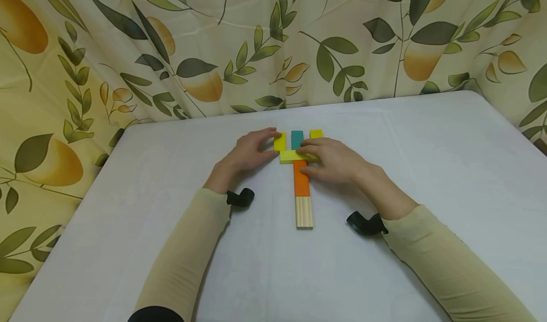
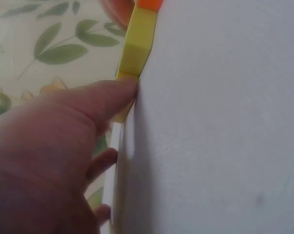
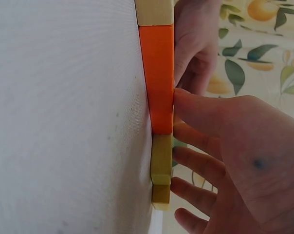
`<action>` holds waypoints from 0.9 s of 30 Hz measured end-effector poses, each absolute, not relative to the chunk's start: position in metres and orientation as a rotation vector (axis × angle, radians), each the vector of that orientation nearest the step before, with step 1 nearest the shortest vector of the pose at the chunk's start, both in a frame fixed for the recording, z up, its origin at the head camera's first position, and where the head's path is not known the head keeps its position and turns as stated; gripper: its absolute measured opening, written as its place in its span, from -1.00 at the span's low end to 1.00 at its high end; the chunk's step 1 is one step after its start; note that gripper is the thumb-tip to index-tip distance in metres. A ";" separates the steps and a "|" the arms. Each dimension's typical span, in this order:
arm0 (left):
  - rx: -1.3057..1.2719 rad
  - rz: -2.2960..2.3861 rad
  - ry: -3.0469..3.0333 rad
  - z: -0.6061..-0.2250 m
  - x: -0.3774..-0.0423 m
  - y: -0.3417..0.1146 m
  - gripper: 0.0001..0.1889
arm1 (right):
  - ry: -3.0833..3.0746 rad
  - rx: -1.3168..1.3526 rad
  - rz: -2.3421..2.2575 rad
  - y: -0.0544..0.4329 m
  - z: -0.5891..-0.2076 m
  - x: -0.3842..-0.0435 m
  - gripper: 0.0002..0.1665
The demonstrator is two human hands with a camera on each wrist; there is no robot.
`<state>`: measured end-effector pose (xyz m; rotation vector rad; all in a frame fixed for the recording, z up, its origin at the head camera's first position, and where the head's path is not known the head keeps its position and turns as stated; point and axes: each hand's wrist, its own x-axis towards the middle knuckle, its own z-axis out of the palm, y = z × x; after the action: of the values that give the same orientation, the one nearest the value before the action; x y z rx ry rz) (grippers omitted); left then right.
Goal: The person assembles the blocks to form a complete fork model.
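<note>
Wooden blocks lie flat in a fork-like shape on the table. My left hand [image 1: 249,150] pinches the left yellow block [image 1: 279,142] between thumb and index finger; in the left wrist view the thumb [image 2: 120,95] presses its near end. My right hand [image 1: 337,160] rests over the yellow-green crosswise block [image 1: 287,157], its thumb touching the orange block [image 1: 301,182] and its other fingers fairly straight. Between the yellow blocks stands a teal block [image 1: 297,139]. The right yellow block [image 1: 316,134] is partly hidden behind the right hand. Below the orange block is a plain wood block [image 1: 304,213].
A white cloth [image 1: 265,265] covers the table. Behind it hangs a curtain [image 1: 256,37] with a leaf and fruit print. Black wrist cameras [image 1: 241,197] sit at both sleeve cuffs, close above the cloth.
</note>
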<state>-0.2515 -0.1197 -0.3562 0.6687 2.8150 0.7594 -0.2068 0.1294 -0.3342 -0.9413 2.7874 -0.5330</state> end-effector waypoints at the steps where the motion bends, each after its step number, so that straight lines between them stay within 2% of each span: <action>1: 0.672 0.762 2.814 -0.356 -0.252 -0.120 -0.44 | 2.788 -0.941 -0.533 0.129 -0.334 -0.207 -0.41; 14: 0.679 0.881 2.788 -0.358 -0.246 -0.125 -0.43 | 2.786 -0.946 -0.542 0.128 -0.336 -0.207 -0.41; 27: 0.570 0.979 2.797 -0.360 -0.232 -0.128 -0.40 | 2.783 -0.882 -0.605 0.131 -0.331 -0.208 -0.38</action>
<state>-0.2318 -0.1276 -0.3596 0.5705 2.7970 0.9789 -0.2075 0.1309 -0.3314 -0.8817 2.7833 -0.6046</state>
